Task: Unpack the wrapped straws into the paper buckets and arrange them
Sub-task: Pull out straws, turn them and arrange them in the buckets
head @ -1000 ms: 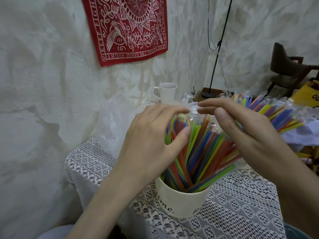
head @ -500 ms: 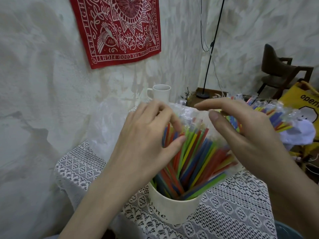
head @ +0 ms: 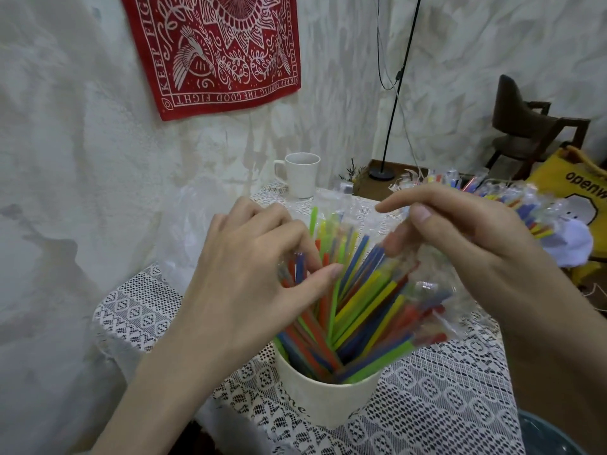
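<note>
Standing in the cream bucket on the lace cloth are lots of bright straws, and they fan out and lean toward the right. Many have clear wrap on their tops. The left hand rests on the left side of the bunch with its fingers bent over the tips, and the thumb presses in from the front; it seems to pinch some straws, but the tips are blurry, so I cannot tell how many. The right hand is up at the top right, with its first finger out straight and the other fingers curled on the crinkly wrap. A second pile of wrapped straws lies behind that hand, well apart from the bucket. I think 3 things could go wrong. 1: the bucket looks light and the straws lean far to the right, so a hard pull on the wrap could tip it over. 2: the wrap looks thin and slippery, so it could slide out of the fingers or tear, and bits could stay stuck on the straws. 3: the straws are loose and packed close, so a pull on 1 could drag others out onto the cloth. The white mug near the wall is far enough back to be safe.
</note>
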